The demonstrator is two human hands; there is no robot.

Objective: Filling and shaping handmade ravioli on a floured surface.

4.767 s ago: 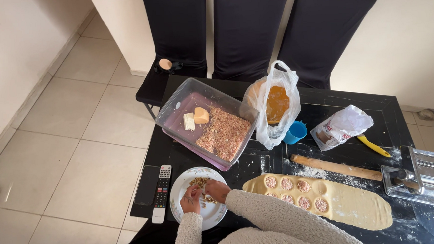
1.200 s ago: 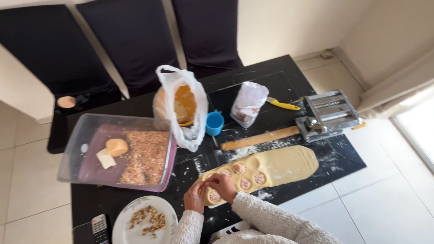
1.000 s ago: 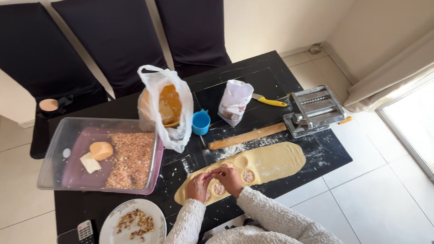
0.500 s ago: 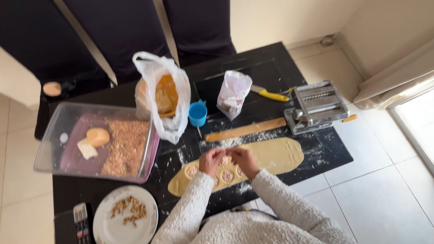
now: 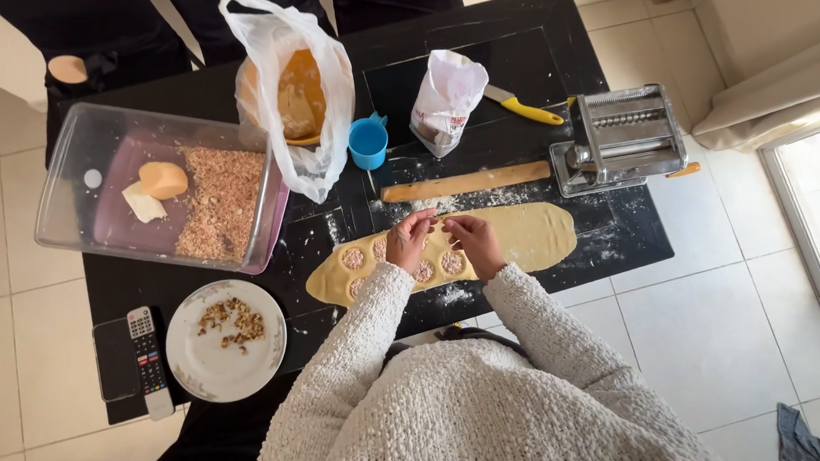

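A long sheet of pale dough (image 5: 523, 237) lies on the black table (image 5: 532, 56), with several round mounds of brown filling on its left half. My left hand (image 5: 410, 241) and my right hand (image 5: 472, 243) meet over the middle of the sheet, fingertips pinched together on a small bit of filling just above the dough. A white plate (image 5: 226, 341) with crumbly brown filling sits at the table's near left.
A clear tub (image 5: 100, 195) holds chopped nuts and two lumps. Behind the dough lie a wooden rolling pin (image 5: 465, 182), a blue cup (image 5: 367, 141), a flour bag (image 5: 446, 99), a plastic bag (image 5: 301, 86), a yellow-handled knife (image 5: 521, 108) and a metal pasta machine (image 5: 622, 137). A remote (image 5: 145, 357) lies left.
My hands left the plate and moved right along the dough sheet to its middle. More filling mounds now sit on the sheet. The camera view swung round.
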